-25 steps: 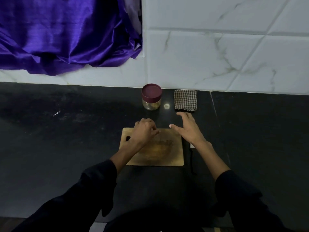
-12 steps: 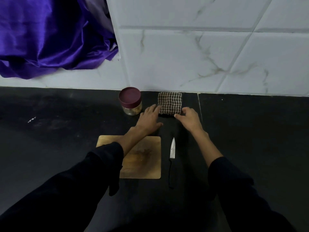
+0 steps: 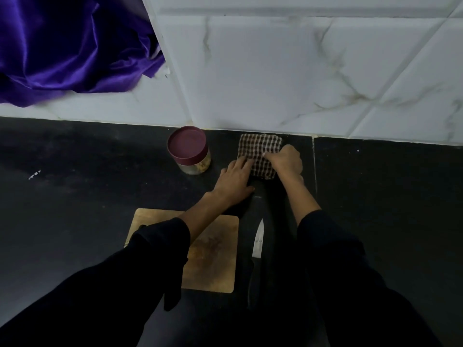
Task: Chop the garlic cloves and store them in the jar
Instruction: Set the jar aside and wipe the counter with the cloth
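A small glass jar (image 3: 194, 166) with a maroon lid (image 3: 187, 147) stands near the wall; pale chopped bits show inside it. To its right lies a folded checked cloth (image 3: 259, 151). My right hand (image 3: 285, 159) grips the cloth's right side, fingers curled over it. My left hand (image 3: 234, 180) lies flat on the counter with its fingertips on the cloth's left edge. A wooden chopping board (image 3: 213, 251) sits nearer to me, partly under my left sleeve. A knife (image 3: 258, 242) with a black handle lies just right of the board, its tip toward the wall. No whole garlic cloves show.
The counter (image 3: 75, 196) is black stone, with a seam (image 3: 314, 166) just right of the cloth. A white marbled tile wall (image 3: 275, 71) rises behind. Purple satin fabric (image 3: 62, 46) hangs at the upper left.
Both hands moved from the chopping board forward to the checked cloth. My right hand has closed on the cloth. The view has shifted, uncovering the knife beside the board.
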`<state>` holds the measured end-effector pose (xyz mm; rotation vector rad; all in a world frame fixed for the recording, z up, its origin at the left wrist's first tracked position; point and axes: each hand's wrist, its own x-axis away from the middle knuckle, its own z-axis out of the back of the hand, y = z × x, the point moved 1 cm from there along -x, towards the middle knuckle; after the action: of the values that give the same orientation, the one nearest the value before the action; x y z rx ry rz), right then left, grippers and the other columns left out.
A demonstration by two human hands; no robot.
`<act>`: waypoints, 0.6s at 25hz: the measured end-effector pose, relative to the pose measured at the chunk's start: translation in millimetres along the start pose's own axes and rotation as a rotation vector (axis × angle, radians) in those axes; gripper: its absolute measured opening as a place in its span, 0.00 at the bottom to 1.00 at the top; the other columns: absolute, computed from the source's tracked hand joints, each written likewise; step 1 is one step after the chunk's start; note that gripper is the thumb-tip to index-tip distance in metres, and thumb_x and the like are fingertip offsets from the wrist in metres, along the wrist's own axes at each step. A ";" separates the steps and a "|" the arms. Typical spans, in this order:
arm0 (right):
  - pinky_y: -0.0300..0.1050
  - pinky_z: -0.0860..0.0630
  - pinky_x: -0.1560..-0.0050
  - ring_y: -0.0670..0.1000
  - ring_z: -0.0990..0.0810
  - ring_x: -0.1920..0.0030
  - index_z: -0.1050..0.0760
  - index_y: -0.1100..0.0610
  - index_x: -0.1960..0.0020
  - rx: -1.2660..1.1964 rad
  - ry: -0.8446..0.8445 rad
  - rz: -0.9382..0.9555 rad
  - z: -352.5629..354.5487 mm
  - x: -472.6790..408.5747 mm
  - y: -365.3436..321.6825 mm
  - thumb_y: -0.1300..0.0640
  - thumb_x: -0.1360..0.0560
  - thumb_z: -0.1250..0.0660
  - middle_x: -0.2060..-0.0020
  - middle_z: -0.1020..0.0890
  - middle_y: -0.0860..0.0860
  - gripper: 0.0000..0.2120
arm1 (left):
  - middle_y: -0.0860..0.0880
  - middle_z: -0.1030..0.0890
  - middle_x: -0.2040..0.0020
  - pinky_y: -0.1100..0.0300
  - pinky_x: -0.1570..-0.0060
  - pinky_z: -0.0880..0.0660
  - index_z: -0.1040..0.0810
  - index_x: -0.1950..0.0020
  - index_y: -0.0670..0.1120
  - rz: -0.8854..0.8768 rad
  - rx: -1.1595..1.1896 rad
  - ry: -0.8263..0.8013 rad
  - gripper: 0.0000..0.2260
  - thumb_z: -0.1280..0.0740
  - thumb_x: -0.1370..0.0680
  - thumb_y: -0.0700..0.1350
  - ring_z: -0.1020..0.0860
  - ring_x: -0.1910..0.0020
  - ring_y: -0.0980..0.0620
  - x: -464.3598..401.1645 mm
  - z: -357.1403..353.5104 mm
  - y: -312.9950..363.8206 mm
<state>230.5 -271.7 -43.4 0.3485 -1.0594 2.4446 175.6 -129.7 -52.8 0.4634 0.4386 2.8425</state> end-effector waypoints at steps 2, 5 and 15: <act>0.46 0.28 0.57 0.55 0.20 0.50 0.24 0.62 0.46 -0.089 -0.038 -0.041 -4.0 -8.1 0.4 0.54 0.24 0.28 0.51 0.21 0.56 0.12 | 0.44 0.44 0.24 0.44 0.28 0.40 0.47 0.23 0.47 0.000 0.008 -0.007 0.36 0.31 0.25 0.48 0.44 0.25 0.43 0.9 -3.8 0.3; 0.53 0.19 0.54 0.59 0.16 0.52 0.21 0.64 0.53 -0.390 -0.079 -0.059 -8.5 -8.9 2.5 0.59 0.29 0.27 0.52 0.16 0.58 0.09 | 0.43 0.43 0.24 0.44 0.29 0.39 0.47 0.23 0.46 -0.009 0.013 0.019 0.36 0.31 0.25 0.48 0.43 0.25 0.43 5.8 -3.5 -1.2; 0.53 0.20 0.48 0.58 0.19 0.45 0.27 0.60 0.37 -0.945 -0.260 -0.076 5.4 75.0 4.4 0.66 0.24 0.35 0.44 0.19 0.58 0.15 | 0.46 0.44 0.23 0.46 0.28 0.40 0.45 0.23 0.49 0.000 0.228 0.079 0.35 0.31 0.25 0.47 0.43 0.25 0.46 84.6 11.5 -9.1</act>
<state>163.7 -255.6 -12.7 0.3663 -2.0911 1.5957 102.9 -95.6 -22.3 0.3911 0.7833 2.8304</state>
